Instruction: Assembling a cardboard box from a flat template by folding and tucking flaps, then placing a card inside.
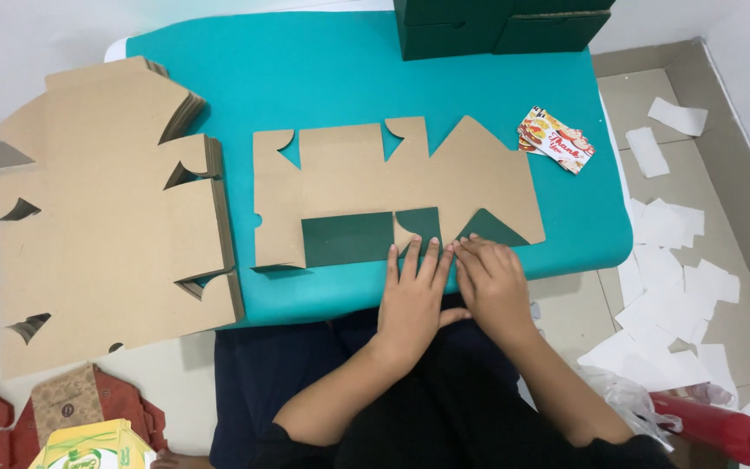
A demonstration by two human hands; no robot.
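While your left hand (414, 291) and right hand (490, 282) press flat, fingers spread, the cardboard blank (392, 187) lies just above them at frame centre, its folded flap under your fingertips.

The dark green boxes (501, 26) are cut off by the top edge, their upper parts unseen.

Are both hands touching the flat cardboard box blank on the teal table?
Touching. The head view shows the left hand and right hand pressing their fingertips on the folded lower flaps of the box blank.
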